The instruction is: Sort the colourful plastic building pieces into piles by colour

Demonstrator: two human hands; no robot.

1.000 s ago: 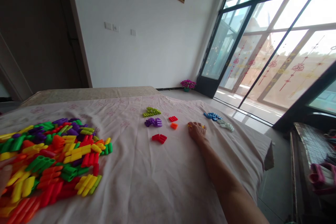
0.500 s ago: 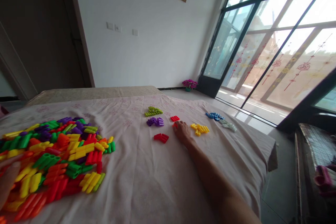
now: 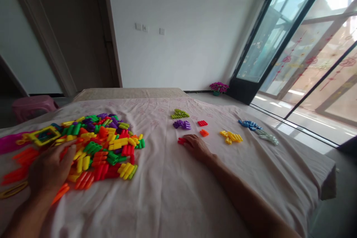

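My right hand (image 3: 198, 148) is low over the sheet, its fingers curled over a red toy block (image 3: 182, 140) that they partly hide. Beyond it lie a red block (image 3: 202, 123) and an orange block (image 3: 204, 133). Small groups of purple (image 3: 182, 124), lime green (image 3: 180, 113) and yellow blocks (image 3: 231, 137) are spread around this hand. At the left, my left hand (image 3: 51, 165) reaches to the near edge of a mixed pile of ribbed plastic blocks (image 3: 111, 145). Its thumb and fingers are apart, with orange-red blocks showing between them.
Blue blocks (image 3: 249, 125) and clear blocks (image 3: 267, 137) lie toward the right side of the sheet (image 3: 156, 193). A yellow-framed toy (image 3: 44, 135) and a magenta item (image 3: 12, 143) are beside the pile. A pink stool (image 3: 35, 106) stands past the left edge.
My right hand has left the orange block and come nearer, onto the red blocks. The left hand shows more fully at the pile. The view has swung left.
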